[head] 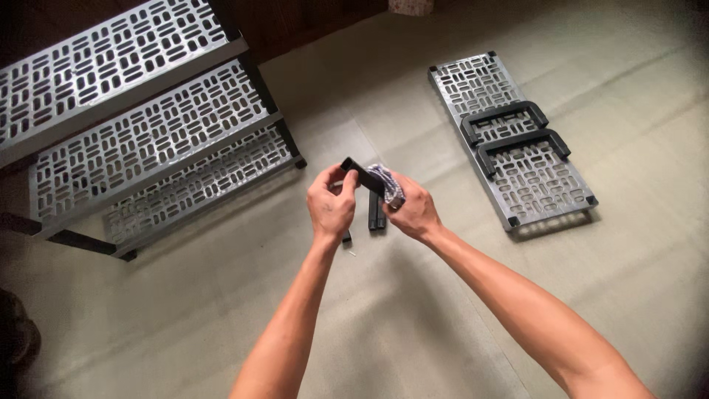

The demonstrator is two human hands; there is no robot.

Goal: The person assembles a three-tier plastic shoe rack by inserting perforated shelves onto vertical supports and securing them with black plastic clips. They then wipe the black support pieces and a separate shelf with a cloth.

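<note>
Both my hands are raised over the floor, close together. My left hand [330, 204] grips one end of a short black bar [360, 176]. My right hand [412, 207] touches the bar's other end and also holds a small clear plastic bag of hardware [387, 183]. Below the hands, two or three more black bars [377, 214] lie side by side on the floor, partly hidden by my fingers.
A grey perforated shelf rack with black posts [148, 140] stands at the left. A loose grey perforated shelf panel [517, 170] lies on the floor at the right, with two black U-shaped frames [509, 125] resting on it. The floor is pale green matting [413, 318].
</note>
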